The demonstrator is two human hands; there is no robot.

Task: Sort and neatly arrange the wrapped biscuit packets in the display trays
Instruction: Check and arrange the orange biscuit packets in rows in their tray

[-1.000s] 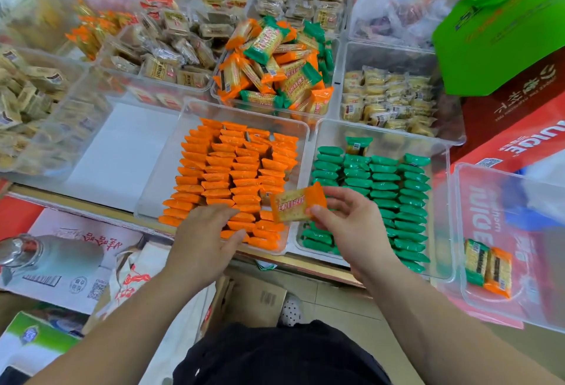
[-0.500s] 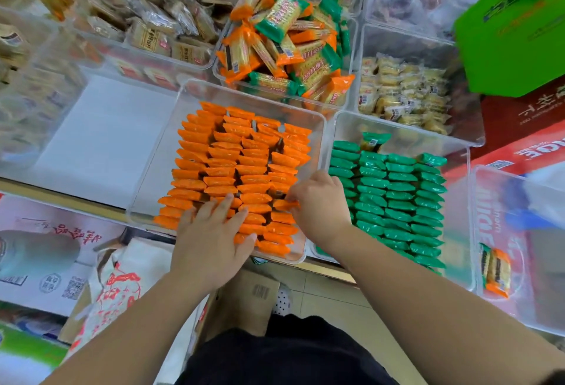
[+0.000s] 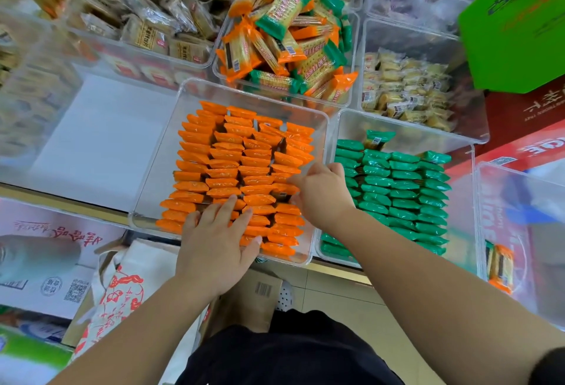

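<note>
We lay our left hand [image 3: 214,241] flat, fingers spread, on the orange packets [image 3: 232,167] filling the clear tray [image 3: 260,97]; our right hand [image 3: 324,195], fingers curled, pinches one packet at the rows' right edge.

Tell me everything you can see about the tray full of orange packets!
The orange tray is a clear, plastic-looking box with rounded corners, sitting at the counter's front edge beside the green packets' tray. Orange packets stand inside on edge in four neat rows, leaving its left part bare. The left hand lies flat on the near rows; the right hand reaches into the rightmost row.
</note>
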